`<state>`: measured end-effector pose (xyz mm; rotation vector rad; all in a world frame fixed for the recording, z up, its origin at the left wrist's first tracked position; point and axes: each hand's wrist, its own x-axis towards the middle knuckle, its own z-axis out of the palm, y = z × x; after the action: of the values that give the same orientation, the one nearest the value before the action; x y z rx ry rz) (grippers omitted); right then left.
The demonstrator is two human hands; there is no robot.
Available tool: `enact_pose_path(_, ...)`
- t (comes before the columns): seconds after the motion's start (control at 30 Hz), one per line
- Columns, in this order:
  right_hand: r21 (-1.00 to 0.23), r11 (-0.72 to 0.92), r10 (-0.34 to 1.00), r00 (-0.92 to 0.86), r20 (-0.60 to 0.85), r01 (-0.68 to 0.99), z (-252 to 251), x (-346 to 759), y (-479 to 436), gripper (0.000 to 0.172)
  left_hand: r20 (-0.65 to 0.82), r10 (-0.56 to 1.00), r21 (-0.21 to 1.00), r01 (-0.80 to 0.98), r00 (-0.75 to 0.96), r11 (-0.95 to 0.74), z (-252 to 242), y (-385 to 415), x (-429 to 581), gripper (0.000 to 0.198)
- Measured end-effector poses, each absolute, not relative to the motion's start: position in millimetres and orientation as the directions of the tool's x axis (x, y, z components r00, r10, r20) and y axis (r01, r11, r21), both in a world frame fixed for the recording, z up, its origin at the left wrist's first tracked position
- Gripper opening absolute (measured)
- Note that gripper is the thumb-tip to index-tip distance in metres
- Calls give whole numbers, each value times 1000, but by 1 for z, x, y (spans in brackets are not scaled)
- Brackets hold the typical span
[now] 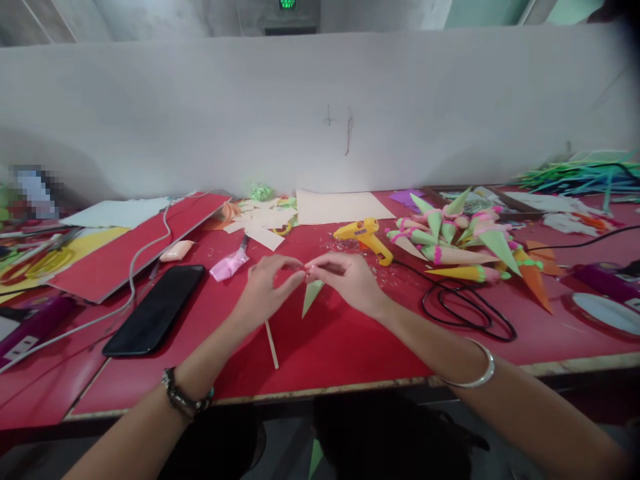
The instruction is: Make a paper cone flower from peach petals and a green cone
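Observation:
Above the red tabletop, my left hand (267,288) and my right hand (351,283) meet with their thumbs and fingers pinched together. A small pink piece (307,268) shows between the fingertips; its exact shape is too small to make out. Just below the fingers is a light green paper cone (313,297), point toward me, its wide end partly hidden by my right hand. I cannot tell if the fingers touch the cone. A thin pale stick (272,345) lies below my left hand.
A yellow glue gun (367,237) with a black cord (463,320) lies behind my right hand. Paper cones (450,240) are heaped to the right. A black phone (155,310), a white cable (133,267) and a pink-wrapped item (229,265) lie left. Cream paper (343,207) lies behind.

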<state>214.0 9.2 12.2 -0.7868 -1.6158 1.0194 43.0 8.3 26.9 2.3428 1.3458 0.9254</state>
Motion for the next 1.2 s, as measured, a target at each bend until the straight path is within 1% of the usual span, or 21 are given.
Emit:
enact_pose_path(0.07, -845, 520, 836, -279, 472, 125, 14, 215, 6, 12, 329, 870, 657, 572, 367, -490, 27, 2, 53, 26)
enact_pose_path(0.13, -733, 629, 772, -321, 549, 258, 18, 216, 4, 13, 286, 885, 733, 511, 367, -449, 27, 0, 58, 28)
enact_pose_path(0.2, -642, 699, 714, -358, 601, 316, 21, 217, 3, 13, 270, 890, 767, 476, 368, -430, 27, 0, 60, 28)
enact_pose_path(0.23, -628, 712, 701, -363, 613, 314, 22, 218, 3, 14, 271, 889, 772, 468, 368, -429, 26, 1, 59, 28)
enact_pose_path(0.3, -657, 701, 712, -327, 621, 278, 22, 218, 4, 16, 288, 888, 755, 485, 358, -440, 25, 4, 58, 29)
enact_pose_path(0.37, -740, 642, 763, -264, 590, 199, 20, 217, 6, 18, 325, 882, 670, 575, 340, -469, 23, 7, 57, 31)
enact_pose_path(0.4, -786, 601, 793, -236, 562, 146, 19, 217, 8, 18, 342, 877, 592, 647, 338, -481, 21, 7, 57, 32)
enact_pose_path(0.47, -859, 511, 846, -201, 494, 36, 15, 216, 10, 16, 349, 870, 393, 788, 348, -473, 16, 7, 59, 38)
enact_pose_path(0.53, -900, 432, 880, -190, 435, -60, 13, 215, 12, 9, 321, 879, 226, 872, 354, -434, 11, 5, 64, 49)
enact_pose_path(0.57, -910, 403, 890, -190, 414, -96, 13, 215, 13, 7, 305, 885, 181, 891, 353, -417, 9, 4, 67, 54)
enact_pose_path(0.63, -923, 357, 905, -191, 380, -143, 14, 214, 13, 10, 280, 895, 126, 911, 348, -393, 5, 4, 74, 58)
enact_pose_path(0.73, -931, 332, 911, -202, 358, -152, 16, 216, 12, 12, 251, 896, 95, 912, 367, -400, 3, 6, 81, 52)
enact_pose_path(0.8, -931, 333, 905, -227, 360, -149, 18, 217, 12, 16, 240, 890, 141, 894, 387, -426, 2, 10, 82, 41)
enact_pose_path(0.83, -929, 338, 902, -232, 365, -149, 19, 218, 12, 17, 237, 888, 190, 877, 395, -441, 2, 13, 82, 35)
enact_pose_path(0.9, -925, 347, 904, -206, 374, -157, 20, 219, 13, 15, 235, 884, 331, 821, 405, -464, 1, 19, 79, 26)
enact_pose_path(0.97, -920, 340, 917, -149, 370, -193, 22, 219, 15, 9, 220, 898, 524, 731, 380, -437, 1, 26, 74, 23)
enact_pose_path(1.03, -915, 319, 928, -117, 355, -247, 22, 219, 16, 7, 173, 941, 741, 591, 290, -318, 2, 32, 70, 21)
enact_pose_path(1.1, -907, 295, 932, -121, 343, -300, 21, 219, 18, 10, 64, 982, 916, 380, 176, -128, 4, 34, 68, 17)
enact_pose_path(1.13, -903, 284, 932, -129, 339, -321, 20, 220, 18, 12, -8, 990, 968, 248, 140, -27, 6, 34, 68, 14)
enact_pose_path(1.17, -901, 275, 931, -140, 336, -335, 20, 220, 18, 12, -84, 988, 991, 113, 131, 69, 9, 34, 69, 12)
enact_pose_path(1.2, -902, 269, 929, -155, 335, -338, 19, 220, 18, 12, -152, 978, 988, -12, 144, 155, 11, 33, 70, 13)
